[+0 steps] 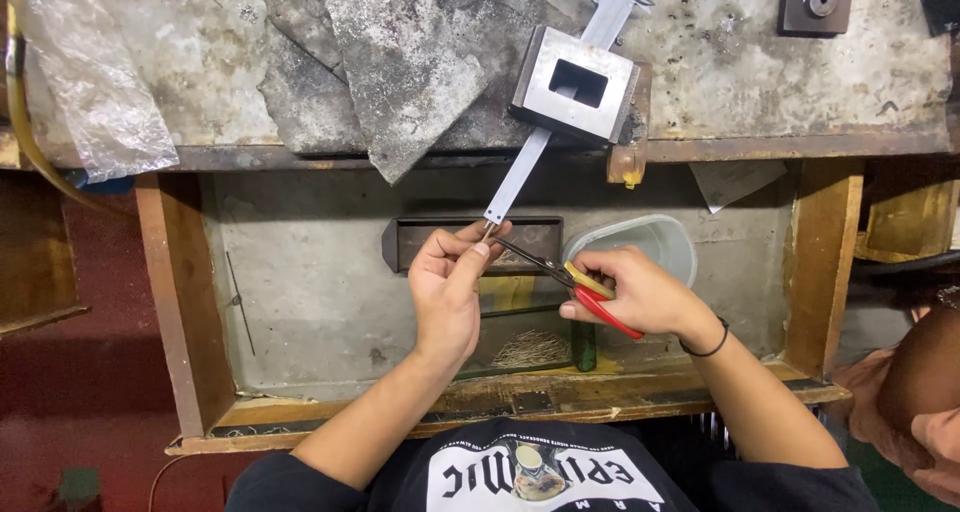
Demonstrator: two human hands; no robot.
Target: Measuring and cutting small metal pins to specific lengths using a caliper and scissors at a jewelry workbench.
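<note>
Workpiece: tiny item, too small to identify, pinched in left hand (pixel 447 290) fingers (pixel 478 255), over the wooden tray (pixel 185 302).
Tool: red-and-yellow-handled pliers (pixel 560 274), right hand (pixel 640 294) wrapped around handles.
Axis: pliers tip points up-left, meeting left fingertips.

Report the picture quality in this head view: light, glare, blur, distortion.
Head view: even overhead light, soft shadows under the bench edge; bright glare on the steel block and the caliper; left hand, right hand and pliers reasonably sharp; the tiny piece at the pliers' tip too small to make out; wide-lens bending at the edges; corners darker.
</note>
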